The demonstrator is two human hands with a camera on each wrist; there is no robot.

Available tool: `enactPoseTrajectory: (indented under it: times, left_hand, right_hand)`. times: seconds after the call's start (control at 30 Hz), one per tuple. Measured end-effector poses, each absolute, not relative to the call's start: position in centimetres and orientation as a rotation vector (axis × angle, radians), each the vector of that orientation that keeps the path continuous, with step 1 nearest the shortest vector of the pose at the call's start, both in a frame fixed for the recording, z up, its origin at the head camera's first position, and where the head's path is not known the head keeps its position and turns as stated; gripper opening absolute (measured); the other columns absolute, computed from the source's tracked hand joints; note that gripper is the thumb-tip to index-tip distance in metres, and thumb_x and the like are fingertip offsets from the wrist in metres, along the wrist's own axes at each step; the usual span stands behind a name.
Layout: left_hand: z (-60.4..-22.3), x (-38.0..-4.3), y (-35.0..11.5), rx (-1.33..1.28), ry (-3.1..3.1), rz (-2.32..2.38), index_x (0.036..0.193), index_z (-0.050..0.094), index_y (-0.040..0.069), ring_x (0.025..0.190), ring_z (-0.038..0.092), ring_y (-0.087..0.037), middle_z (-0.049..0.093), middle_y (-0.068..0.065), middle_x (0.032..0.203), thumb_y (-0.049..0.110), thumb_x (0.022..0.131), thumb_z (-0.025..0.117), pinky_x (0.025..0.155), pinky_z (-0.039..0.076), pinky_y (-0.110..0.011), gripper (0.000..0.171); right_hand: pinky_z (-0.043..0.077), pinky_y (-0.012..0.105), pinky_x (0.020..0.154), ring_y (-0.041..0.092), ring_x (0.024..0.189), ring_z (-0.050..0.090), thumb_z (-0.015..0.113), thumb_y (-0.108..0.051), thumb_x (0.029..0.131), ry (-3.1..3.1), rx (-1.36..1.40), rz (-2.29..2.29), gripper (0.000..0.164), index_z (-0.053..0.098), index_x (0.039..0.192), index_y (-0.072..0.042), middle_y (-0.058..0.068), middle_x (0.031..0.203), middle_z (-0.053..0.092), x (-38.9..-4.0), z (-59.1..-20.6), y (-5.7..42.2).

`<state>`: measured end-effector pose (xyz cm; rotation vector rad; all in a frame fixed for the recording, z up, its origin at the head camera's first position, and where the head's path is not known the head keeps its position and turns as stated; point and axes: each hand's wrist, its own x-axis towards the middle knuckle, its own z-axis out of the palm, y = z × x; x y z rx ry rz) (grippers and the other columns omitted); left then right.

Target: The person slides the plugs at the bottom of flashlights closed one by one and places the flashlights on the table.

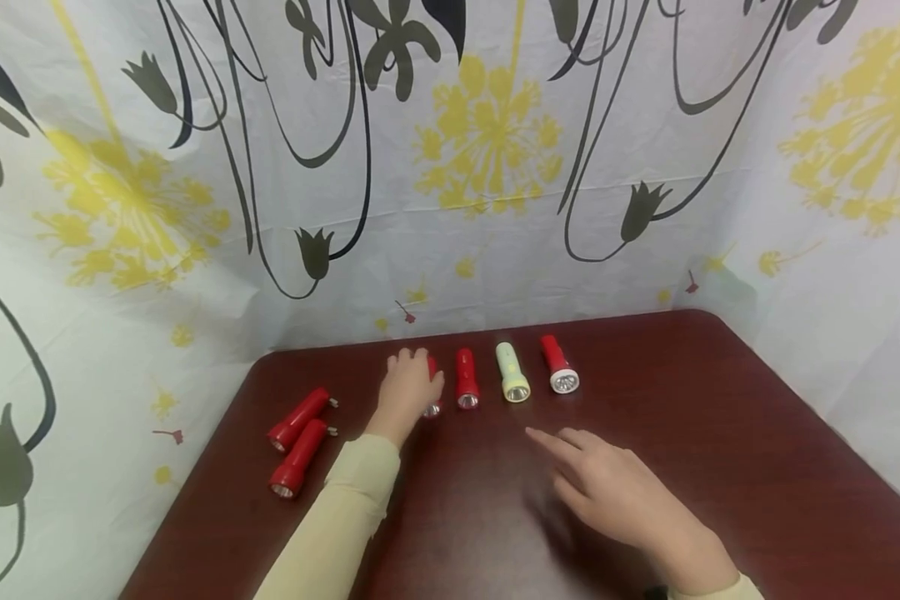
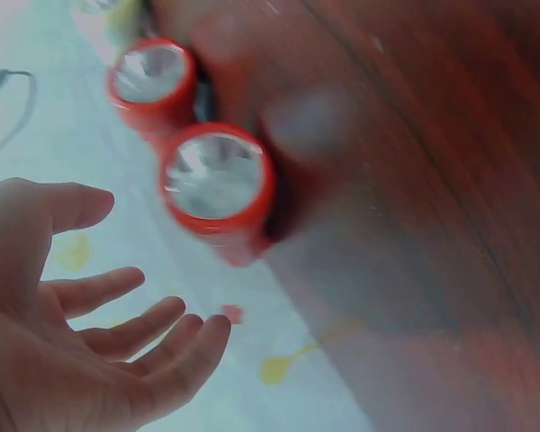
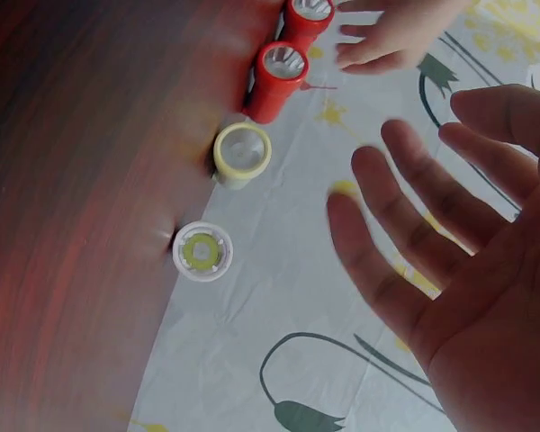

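My left hand (image 1: 410, 388) is over the left end of a row of flashlights, at a red flashlight (image 1: 432, 409) that it partly covers in the head view. In the left wrist view the fingers are spread and loosely bent beside the red flashlight head (image 2: 216, 180), with nothing in the palm. To its right stand another red flashlight (image 1: 466, 379), a pale green one with a yellow rim (image 1: 512, 371), and a red one with a white head (image 1: 559, 364). My right hand (image 1: 615, 487) hovers nearer the front with fingers extended, holding nothing.
Two more red flashlights, one behind (image 1: 300, 418) and one in front (image 1: 298, 458), lie at the left with metal prongs out at their tail ends. A dark red wooden table (image 1: 720, 417) bears everything. Patterned white sheeting (image 1: 435, 275) hangs along its back and sides.
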<state>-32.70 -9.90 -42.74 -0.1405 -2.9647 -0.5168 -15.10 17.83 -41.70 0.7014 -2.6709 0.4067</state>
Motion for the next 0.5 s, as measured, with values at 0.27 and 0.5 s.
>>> enactPoseTrajectory:
  times: [0.27,0.5]
  left_hand:
    - [-40.7,-26.6,-9.9,-0.221,-2.872,-0.589,0.147,0.059,0.01,0.135,0.052,-0.035,0.057,-0.016,0.147,0.036,0.097,0.074,0.1,0.062,-0.051,0.058]
    - [-39.2,-20.8,-10.3,-0.236,-2.847,-0.68,0.144,0.062,0.013,0.136,0.055,-0.033,0.059,-0.012,0.146,0.036,0.092,0.081,0.096,0.064,-0.049,0.06]
  right_hand:
    - [0.061,0.05,0.098,0.027,0.121,0.068,0.08,-0.018,0.09,-2.665,0.673,0.429,0.059,0.064,0.147,-0.02,0.006,0.136,0.067,-15.5,-41.6,18.2]
    - [0.058,0.054,0.103,0.033,0.128,0.066,0.078,-0.019,0.093,-2.646,0.654,0.456,0.056,0.064,0.147,-0.015,0.011,0.143,0.066,-15.5,-41.7,18.6]
